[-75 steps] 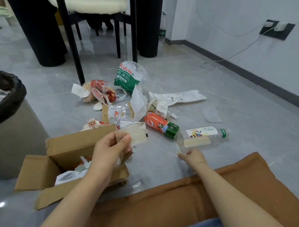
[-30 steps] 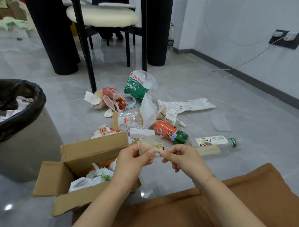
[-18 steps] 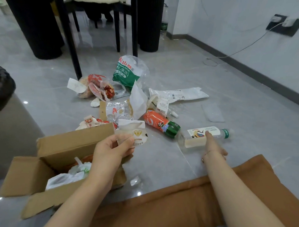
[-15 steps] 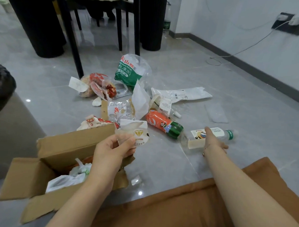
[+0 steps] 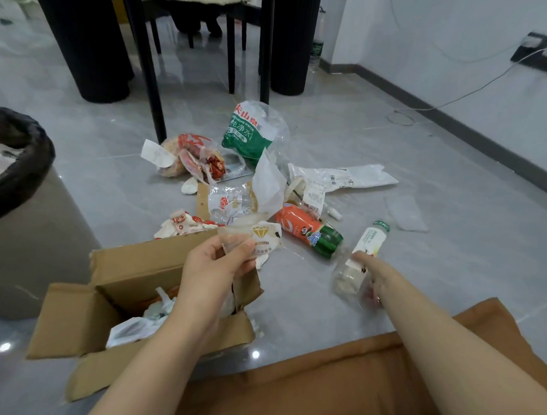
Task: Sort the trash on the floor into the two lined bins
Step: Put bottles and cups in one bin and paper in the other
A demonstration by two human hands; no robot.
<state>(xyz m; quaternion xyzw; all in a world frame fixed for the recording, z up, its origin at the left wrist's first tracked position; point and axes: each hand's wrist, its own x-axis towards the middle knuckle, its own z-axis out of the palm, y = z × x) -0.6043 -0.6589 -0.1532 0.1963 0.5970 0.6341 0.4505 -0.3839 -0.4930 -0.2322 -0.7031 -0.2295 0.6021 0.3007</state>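
My left hand (image 5: 213,262) pinches a thin translucent wrapper with a gold diamond logo (image 5: 260,236) above the open cardboard box (image 5: 128,263). My right hand (image 5: 371,276) grips the base end of a clear plastic bottle with a white label (image 5: 369,241); its green cap points away from me. Scattered on the floor lie an orange and green bottle (image 5: 308,231), a green-printed plastic bag (image 5: 249,129), a white mailer bag (image 5: 345,177) and red snack wrappers (image 5: 192,160). A grey bin with a black liner (image 5: 27,155) stands at the left; no other bin shows.
Black chair legs (image 5: 147,63) and thick black table legs (image 5: 289,41) stand behind the trash. An upright water bottle (image 5: 317,43) is by the wall, with a white cable (image 5: 404,117) on the floor. A brown cushion (image 5: 321,385) lies under my arms.
My right hand has closed around the clear bottle and swung it so its cap points away from me. My left hand still holds the wrapper over the box.
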